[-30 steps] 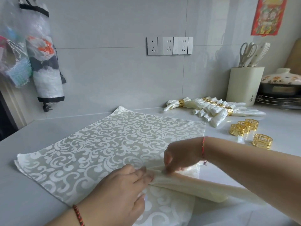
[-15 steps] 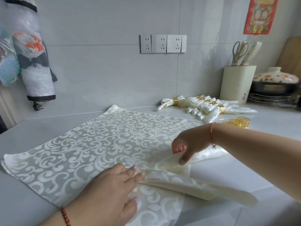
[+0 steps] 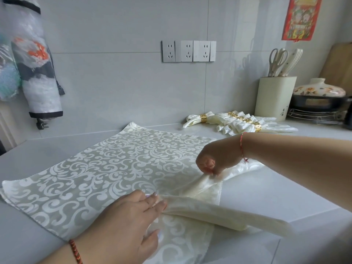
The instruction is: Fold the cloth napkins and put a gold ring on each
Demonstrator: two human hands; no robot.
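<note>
A cream napkin [image 3: 114, 164] with a white scroll pattern lies spread on the grey counter [image 3: 266, 187]. Its near right side is gathered into narrow pleats [image 3: 219, 212]. My left hand [image 3: 123, 221] pinches the end of those pleats with its fingertips. My right hand [image 3: 217, 159] pinches the cloth's right edge and lifts it a little. Several finished napkins [image 3: 236, 124] with gold rings lie at the back right. My right forearm hides the loose gold rings.
A cream utensil holder [image 3: 274, 98] with scissors stands against the back wall. Right of it a flowered pot lid [image 3: 320, 89] sits on a dark pot over a wire rack. A bag holder [image 3: 36, 73] hangs on the left wall. Wall sockets [image 3: 188, 51] are behind.
My right hand has moved up and right along the cloth's edge, taking a new pinch of fabric. My left hand still holds the pleats. My forearm now covers the loose rings.
</note>
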